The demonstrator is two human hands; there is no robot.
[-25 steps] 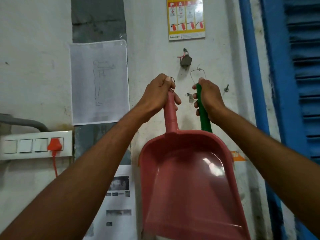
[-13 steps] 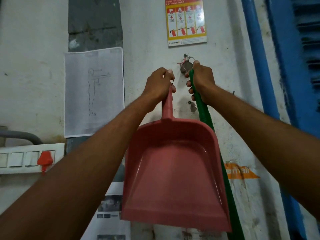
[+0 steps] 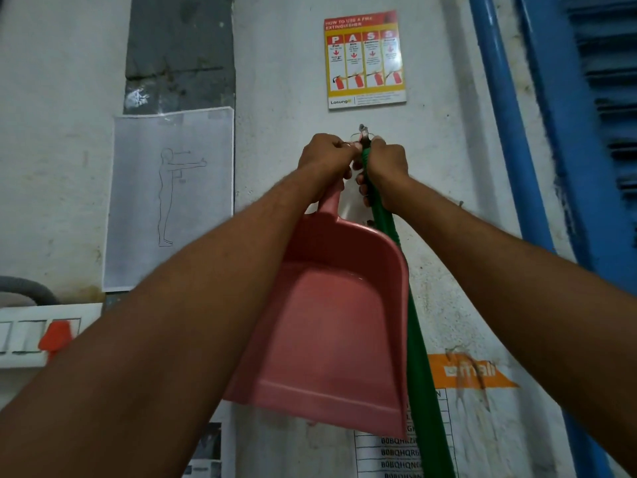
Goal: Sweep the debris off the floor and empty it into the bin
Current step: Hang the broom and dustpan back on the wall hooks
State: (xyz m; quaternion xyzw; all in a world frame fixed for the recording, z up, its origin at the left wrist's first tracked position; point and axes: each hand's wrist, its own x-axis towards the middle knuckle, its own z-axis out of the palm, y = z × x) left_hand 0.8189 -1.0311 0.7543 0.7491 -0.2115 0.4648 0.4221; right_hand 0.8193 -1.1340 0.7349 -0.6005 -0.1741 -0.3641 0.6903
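Observation:
A pink plastic dustpan (image 3: 331,326) hangs pan-down against the white wall. My left hand (image 3: 325,160) grips the top of its handle. A green broom handle (image 3: 413,339) runs down the wall just right of the dustpan, partly behind its edge. My right hand (image 3: 386,167) grips the top of that handle. Both fists meet at a small metal hook (image 3: 362,130) in the wall. The broom's head, the floor and the bin are out of view.
A fire extinguisher poster (image 3: 364,60) hangs above the hook. A paper sheet with a figure drawing (image 3: 170,198) is at the left, a switch panel with an orange plug (image 3: 55,334) lower left. Blue pipes and shutters (image 3: 568,132) fill the right side.
Both hands have risen with the dustpan and broom handle and come together at the wall hook. The dustpan has tilted a little to the left.

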